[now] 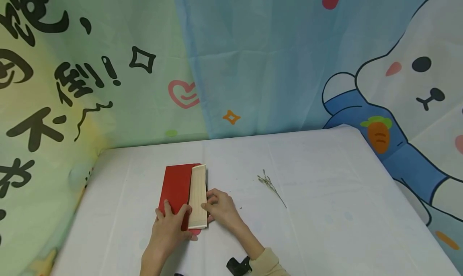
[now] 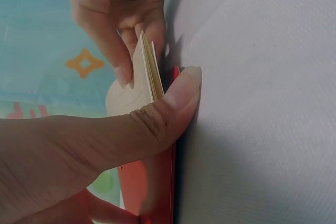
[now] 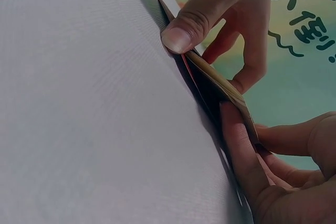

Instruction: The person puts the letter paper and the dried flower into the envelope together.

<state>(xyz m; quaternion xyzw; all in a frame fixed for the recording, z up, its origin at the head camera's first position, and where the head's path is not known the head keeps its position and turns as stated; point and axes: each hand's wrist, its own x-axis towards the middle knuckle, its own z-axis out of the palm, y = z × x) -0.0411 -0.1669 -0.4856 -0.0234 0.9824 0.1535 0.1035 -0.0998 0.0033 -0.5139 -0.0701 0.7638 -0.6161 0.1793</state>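
A red-covered booklet [image 1: 177, 183] lies on the white table, left of the middle. Along its right side a narrow cream page section [image 1: 197, 199] stands slightly raised. My left hand [image 1: 167, 230] rests on the red cover, its thumb [image 2: 181, 90] and forefinger gripping the lower end. At the right edge my right hand [image 1: 225, 211] pinches the cream section, thumb on top and fingers beneath. From the right wrist view, a dark gap shows under the lifted section, and a finger [image 3: 239, 140] of the right hand reaches into it.
A thin dried sprig [image 1: 269, 184] lies on the white tabletop [image 1: 325, 211] to the right of the booklet. Printed cloth [image 1: 253, 67] hangs behind and along the left side. A black device [image 1: 238, 266] sits at the right wrist beside a cream sleeve [image 1: 267, 264].
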